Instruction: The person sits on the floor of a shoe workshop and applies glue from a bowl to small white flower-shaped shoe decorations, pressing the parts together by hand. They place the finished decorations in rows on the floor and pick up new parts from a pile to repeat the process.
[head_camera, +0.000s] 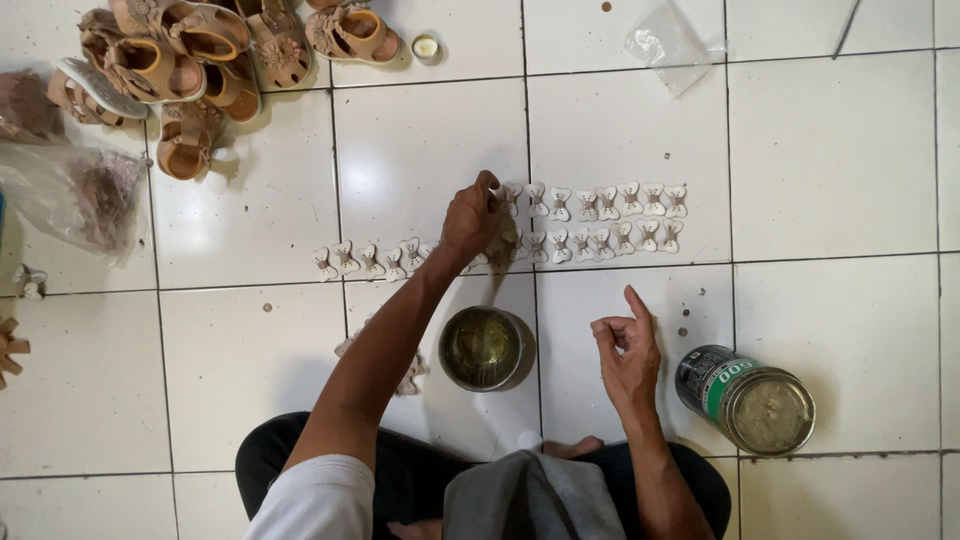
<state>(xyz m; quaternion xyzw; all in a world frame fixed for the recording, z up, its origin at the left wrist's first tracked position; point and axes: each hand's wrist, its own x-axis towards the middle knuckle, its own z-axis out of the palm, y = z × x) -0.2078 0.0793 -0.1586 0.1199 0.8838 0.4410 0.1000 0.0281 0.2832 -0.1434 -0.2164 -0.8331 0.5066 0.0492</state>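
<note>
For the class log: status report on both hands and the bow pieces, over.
Left hand pinched on bow pieces on the tiled floor. Right hand free, empty. Open tin between arms; nothing blocking.

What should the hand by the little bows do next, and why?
Probably shift to the next bow shape on its right. The left hand rests where the two rows of bow shapes begin, above the open tin, while the right hand hangs empty.

small pale bow-shaped pieces (600, 218) lie flat in two rows on white tiles.
</note>
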